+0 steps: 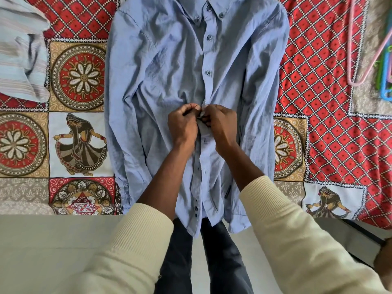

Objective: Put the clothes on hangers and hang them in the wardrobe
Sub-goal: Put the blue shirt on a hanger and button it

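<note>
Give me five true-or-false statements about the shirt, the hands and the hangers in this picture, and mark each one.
1. The blue shirt lies face up on the patterned bedspread. True.
2. Both hands pinch the shirt's front placket at mid-chest. True: the left hand and the right hand meet there.
3. The buttons below the hands are all fastened. False: the placket hangs open there, with loose buttons showing.
4. The hangers lie to the left of the shirt. False: they lie at the right edge; a striped garment lies at the left.
5. The shirt is buttoned at the collar. True.
</note>
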Motion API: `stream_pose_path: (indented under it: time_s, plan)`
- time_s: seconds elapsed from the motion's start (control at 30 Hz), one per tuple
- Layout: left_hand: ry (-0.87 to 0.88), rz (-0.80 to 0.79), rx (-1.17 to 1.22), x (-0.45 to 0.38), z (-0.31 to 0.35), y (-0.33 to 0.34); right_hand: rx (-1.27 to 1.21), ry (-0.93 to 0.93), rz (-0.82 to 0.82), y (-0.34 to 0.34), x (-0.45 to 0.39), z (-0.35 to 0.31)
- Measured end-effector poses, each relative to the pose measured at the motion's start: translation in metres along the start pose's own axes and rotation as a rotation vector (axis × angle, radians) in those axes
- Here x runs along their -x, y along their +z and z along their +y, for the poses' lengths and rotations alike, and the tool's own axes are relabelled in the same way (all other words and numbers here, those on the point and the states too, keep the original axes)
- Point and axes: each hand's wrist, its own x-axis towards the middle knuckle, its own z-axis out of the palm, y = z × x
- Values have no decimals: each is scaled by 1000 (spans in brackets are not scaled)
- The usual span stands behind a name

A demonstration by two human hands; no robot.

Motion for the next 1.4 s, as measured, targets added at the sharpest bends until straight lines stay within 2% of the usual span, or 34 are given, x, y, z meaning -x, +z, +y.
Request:
stream_pose_path:
  time_s: [0.1, 0.27, 0.43, 0.6, 0.7, 0.87, 1.03, 1.17, 1.3, 1.4]
  plan:
    - [-38, -30, 29, -2, 5, -2, -82, 43, -15, -5, 0, -3]
    - [-51, -153, -50, -7, 9, -8, -41, -22, -51, -5, -3, 1]
    - [-22, -239, -86, -10, 15, -12, 305, -241, -8, -5, -13, 5]
    - [-3, -224, -157, -18, 16, -11, 463, -312, -56, -7, -20, 1]
    - [63, -253, -238, -20, 17, -12, 489, -302, -134, -14, -21, -6]
    - [240, -299, -482, -22, 16, -11, 552, -307, -163, -19, -30, -9]
    - [46, -308, -244, -20, 12, -12, 353, -184, -198, -23, -30, -3]
    - [54, -291, -203, -16, 12, -9, 141, -18, -303, -29, -30, -5]
    - [78, -346, -133, -21, 16, -12, 133, -27, -160, -26, -31, -1]
    - [134, -234, -161, -21, 13, -10, 196, -128, 34, -22, -25, 10]
